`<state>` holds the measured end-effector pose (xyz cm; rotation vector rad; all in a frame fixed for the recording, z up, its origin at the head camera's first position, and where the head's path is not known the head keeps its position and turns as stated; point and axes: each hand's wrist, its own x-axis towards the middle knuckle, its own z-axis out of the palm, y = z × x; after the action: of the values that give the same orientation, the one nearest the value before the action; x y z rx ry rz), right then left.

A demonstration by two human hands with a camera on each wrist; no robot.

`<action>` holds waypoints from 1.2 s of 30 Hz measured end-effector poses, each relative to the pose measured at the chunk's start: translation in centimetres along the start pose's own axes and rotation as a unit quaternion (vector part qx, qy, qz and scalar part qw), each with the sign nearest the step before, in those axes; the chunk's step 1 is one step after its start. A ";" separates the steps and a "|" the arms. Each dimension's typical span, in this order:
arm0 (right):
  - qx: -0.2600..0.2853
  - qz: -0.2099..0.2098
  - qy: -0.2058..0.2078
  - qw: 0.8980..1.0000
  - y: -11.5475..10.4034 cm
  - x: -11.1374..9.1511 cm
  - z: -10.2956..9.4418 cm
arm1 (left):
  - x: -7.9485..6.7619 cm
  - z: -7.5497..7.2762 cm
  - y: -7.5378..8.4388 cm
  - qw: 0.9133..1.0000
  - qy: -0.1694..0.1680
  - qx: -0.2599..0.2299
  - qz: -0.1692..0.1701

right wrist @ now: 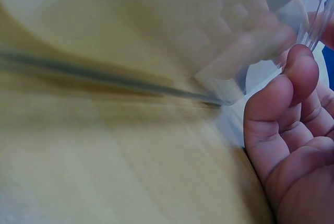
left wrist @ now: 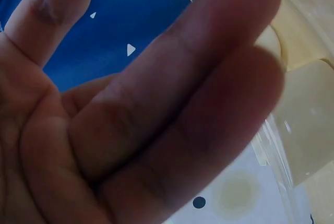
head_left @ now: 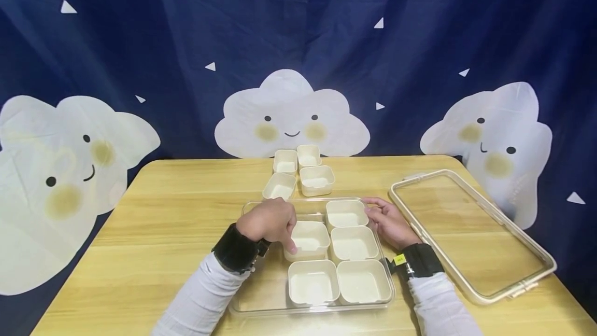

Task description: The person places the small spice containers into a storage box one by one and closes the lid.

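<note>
A clear plastic box lies on the table with several cream square cups in its middle and right part. My left hand reaches over the box's left side and grips a cup in the middle row, its thumb at the cup's left front. Some of its fingers are hidden in the head view; in the left wrist view fingers fill the middle. At the box's far right corner, my right hand holds the wall near the rim, fingertips against the clear plastic.
Several more cream cups stand in a cluster behind the box. A clear lid with a cream frame lies to the right, close to my right wrist. A blue curtain with clouds hangs behind the wooden table.
</note>
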<state>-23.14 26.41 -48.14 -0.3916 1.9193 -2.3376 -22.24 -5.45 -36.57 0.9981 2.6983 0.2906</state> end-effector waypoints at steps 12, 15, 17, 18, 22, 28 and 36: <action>0.003 0.009 0.002 1.000 -0.1 -0.1 -0.2 | 0.3 0.2 -0.1 1.000 -0.006 -0.001 0.004; 0.000 0.007 0.003 1.000 -0.1 -0.1 -0.2 | 0.3 0.3 -0.1 1.000 -0.005 0.000 0.008; -0.003 0.005 0.006 1.000 -0.1 -0.1 -0.2 | 0.3 0.3 -0.1 1.000 -0.007 -0.001 0.010; -0.004 0.004 0.005 1.000 -0.1 -0.1 -0.2 | 0.3 0.3 -0.1 1.000 -0.008 -0.002 0.011; -0.002 0.004 0.004 1.000 -0.2 -0.1 0.0 | 0.3 0.4 -0.1 1.000 -0.012 -0.013 0.015; -0.008 0.005 0.007 1.000 -0.2 -0.1 0.1 | 0.2 0.5 -0.1 0.999 -0.024 -0.022 0.009; -0.015 0.006 0.014 1.000 -0.2 -0.2 0.1 | 0.3 0.6 0.0 0.999 -0.033 -0.009 0.014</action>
<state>-22.94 26.37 -47.97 -0.3497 1.9665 -2.3213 -22.28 -5.24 -37.20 1.0230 2.6204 0.2817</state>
